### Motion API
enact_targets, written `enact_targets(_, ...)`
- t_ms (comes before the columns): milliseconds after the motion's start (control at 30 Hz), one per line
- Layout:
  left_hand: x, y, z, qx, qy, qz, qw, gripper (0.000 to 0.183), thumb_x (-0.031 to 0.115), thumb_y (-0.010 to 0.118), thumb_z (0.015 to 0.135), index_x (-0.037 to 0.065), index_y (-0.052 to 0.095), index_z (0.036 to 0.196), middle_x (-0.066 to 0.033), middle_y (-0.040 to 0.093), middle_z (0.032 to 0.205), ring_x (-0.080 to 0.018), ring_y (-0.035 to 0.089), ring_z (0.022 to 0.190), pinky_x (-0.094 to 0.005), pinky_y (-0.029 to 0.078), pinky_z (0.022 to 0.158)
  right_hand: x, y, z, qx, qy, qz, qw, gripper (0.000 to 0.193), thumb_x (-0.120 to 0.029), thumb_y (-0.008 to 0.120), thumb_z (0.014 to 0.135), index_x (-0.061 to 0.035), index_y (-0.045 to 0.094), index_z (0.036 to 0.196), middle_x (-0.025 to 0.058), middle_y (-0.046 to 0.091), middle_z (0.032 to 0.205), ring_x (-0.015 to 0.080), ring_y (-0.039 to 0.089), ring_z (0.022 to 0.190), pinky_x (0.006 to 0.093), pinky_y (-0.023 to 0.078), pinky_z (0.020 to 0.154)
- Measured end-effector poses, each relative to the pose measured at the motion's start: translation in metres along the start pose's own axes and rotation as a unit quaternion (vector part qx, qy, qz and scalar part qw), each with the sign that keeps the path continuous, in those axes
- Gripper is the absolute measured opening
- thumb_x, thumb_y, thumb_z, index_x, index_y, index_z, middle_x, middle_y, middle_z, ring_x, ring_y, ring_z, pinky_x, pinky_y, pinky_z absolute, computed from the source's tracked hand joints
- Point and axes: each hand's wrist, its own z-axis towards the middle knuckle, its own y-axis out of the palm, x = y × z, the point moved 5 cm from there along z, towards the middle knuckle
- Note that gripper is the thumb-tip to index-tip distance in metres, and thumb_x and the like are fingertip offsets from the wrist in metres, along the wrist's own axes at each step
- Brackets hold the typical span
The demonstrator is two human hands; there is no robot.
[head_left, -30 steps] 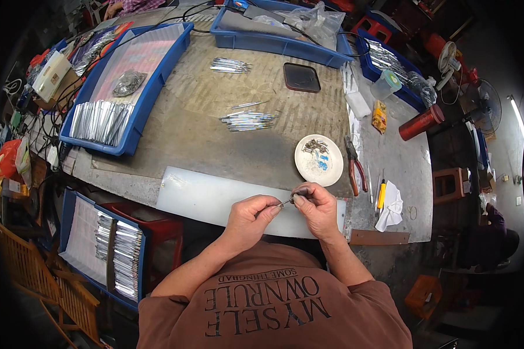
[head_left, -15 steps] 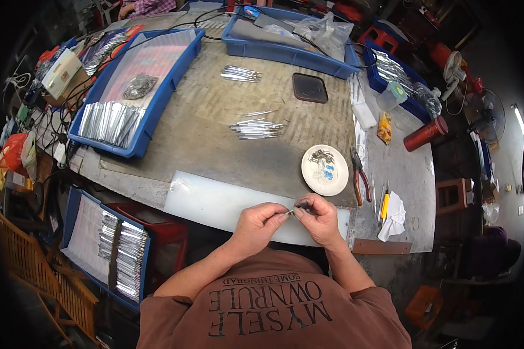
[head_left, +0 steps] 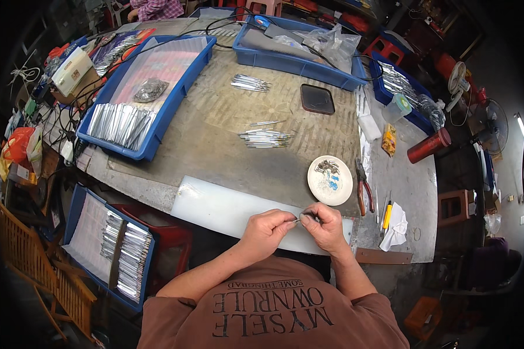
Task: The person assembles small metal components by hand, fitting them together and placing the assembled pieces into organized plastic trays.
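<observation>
My left hand [head_left: 265,231] and my right hand [head_left: 327,228] meet above the near edge of a white plastic board [head_left: 215,200]. Both are closed in a pinch on a thin, silvery metal rod [head_left: 297,220], of which only a short bit shows between the fingertips. Just beyond my right hand stands a cream dish [head_left: 317,191] with small metal pieces and blue bits in it. On the worktop ahead lies a loose pile of slim metal rods [head_left: 265,139], and a second bundle of rods [head_left: 250,82] is farther off.
Blue trays with metal rods stand at left [head_left: 148,148], lower left [head_left: 148,285] and far right [head_left: 384,99]. Another blue tray [head_left: 297,65] holds plastic bags. Red-handled pliers [head_left: 365,195], a yellow-handled tool [head_left: 387,216] and white tissue [head_left: 396,225] lie right. A black shallow case [head_left: 317,99] lies ahead.
The whole view has shifted a little, so the table sits lower and farther right in the picture. My hands keep their pinch on the rod, with slight finger movement.
</observation>
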Motion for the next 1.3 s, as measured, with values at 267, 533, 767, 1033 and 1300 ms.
enact_targets(267, 0.002, 0.000, -0.001, 0.009, 0.022, 0.011, 1.000, 0.009, 0.005, 0.058, 0.076, -0.002, 0.058, 0.082, -0.0091, 0.059, 0.072, -0.0140, 0.054, 0.062, -0.0249, 0.043, 0.055, -0.008, -0.001, 0.000, -0.020, -0.069, -0.078, 0.994, 0.017, -0.014, 0.063, 0.074, 0.0000, 0.054, 0.071, 0.0105, 0.053, 0.062, 0.0209, 0.050, 0.052, 0.0282, 0.038, 0.047)
enact_targets(533, -0.008, 0.004, -0.003, -0.005, -0.021, -0.045, 0.999, 0.010, 0.004, 0.060, 0.074, -0.002, 0.058, 0.081, -0.0098, 0.058, 0.070, -0.0173, 0.055, 0.060, -0.0253, 0.043, 0.053, -0.013, -0.001, 0.003, -0.018, -0.137, -0.077, 0.987, 0.020, -0.014, 0.063, 0.073, 0.0001, 0.051, 0.065, 0.0106, 0.050, 0.056, 0.0207, 0.048, 0.048, 0.0297, 0.035, 0.044)
enact_targets(767, 0.001, 0.003, -0.002, -0.009, 0.064, 0.088, 0.994, 0.011, 0.006, 0.059, 0.076, -0.002, 0.058, 0.083, -0.0089, 0.059, 0.072, -0.0140, 0.055, 0.063, -0.0248, 0.043, 0.056, 0.000, 0.000, -0.001, -0.046, 0.004, -0.076, 0.996, 0.017, -0.013, 0.062, 0.073, -0.0005, 0.052, 0.068, 0.0108, 0.052, 0.059, 0.0231, 0.050, 0.050, 0.0299, 0.036, 0.045)
enact_targets(1033, 0.007, 0.001, -0.002, -0.002, 0.107, 0.134, 0.985, 0.007, 0.004, 0.058, 0.076, -0.002, 0.058, 0.080, -0.0082, 0.060, 0.072, -0.0170, 0.056, 0.062, -0.0273, 0.044, 0.055, -0.009, 0.000, -0.001, -0.036, -0.049, -0.078, 0.995, 0.019, -0.014, 0.061, 0.074, -0.0003, 0.051, 0.066, 0.0112, 0.051, 0.058, 0.0237, 0.050, 0.050, 0.0315, 0.036, 0.045)
enact_targets(1300, -0.003, 0.002, -0.003, -0.018, -0.008, -0.007, 1.000, 0.009, 0.004, 0.058, 0.075, -0.002, 0.058, 0.082, -0.0103, 0.058, 0.071, -0.0173, 0.056, 0.062, -0.0252, 0.043, 0.054, -0.010, -0.001, 0.000, -0.045, -0.093, -0.056, 0.993, 0.018, -0.015, 0.061, 0.074, 0.0004, 0.053, 0.071, 0.0108, 0.052, 0.060, 0.0232, 0.052, 0.052, 0.0300, 0.039, 0.047)
